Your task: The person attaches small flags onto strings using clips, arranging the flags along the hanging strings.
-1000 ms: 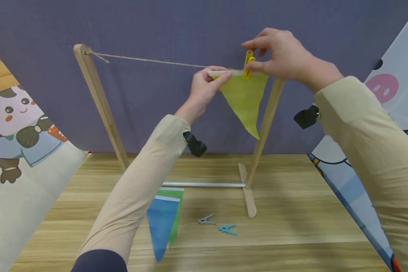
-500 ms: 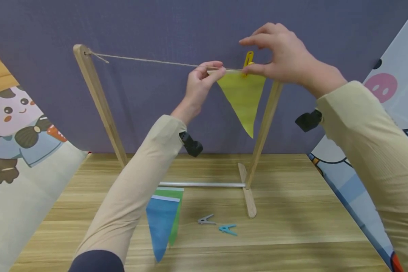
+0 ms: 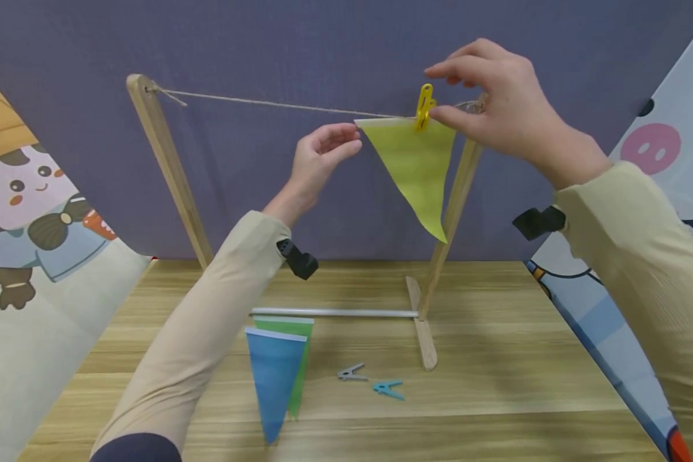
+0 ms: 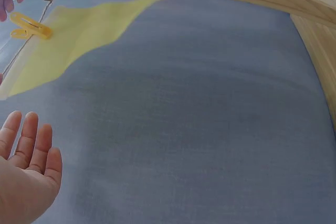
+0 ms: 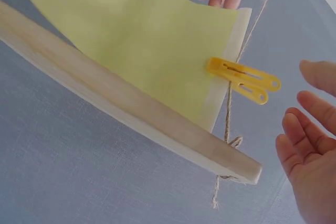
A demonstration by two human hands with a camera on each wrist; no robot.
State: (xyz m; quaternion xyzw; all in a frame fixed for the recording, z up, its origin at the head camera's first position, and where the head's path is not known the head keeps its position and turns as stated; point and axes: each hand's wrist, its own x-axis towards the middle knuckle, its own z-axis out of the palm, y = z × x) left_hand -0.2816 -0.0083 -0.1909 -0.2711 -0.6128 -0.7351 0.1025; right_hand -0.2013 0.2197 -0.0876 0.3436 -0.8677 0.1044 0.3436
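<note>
A yellow pennant with a white top strip hangs from the twine, held there by a yellow clothespin near the middle of its top edge. My right hand is just right of the clothespin, thumb and fingers spread; the right wrist view shows a gap between this hand and the clothespin. Near the pennant's left top corner, my left hand has loosely bent fingers and holds nothing. In the left wrist view, the left hand is apart from the pennant.
Wooden posts carry the twine, with a pale rod low between them. On the wooden table lie a blue pennant partly over a green pennant, a grey clothespin and a light-blue clothespin.
My left hand has let go of the pennant's left corner and moved left and down. The right hand has released the yellow clothespin and drawn right. The pennant now hangs by the clothespin.
</note>
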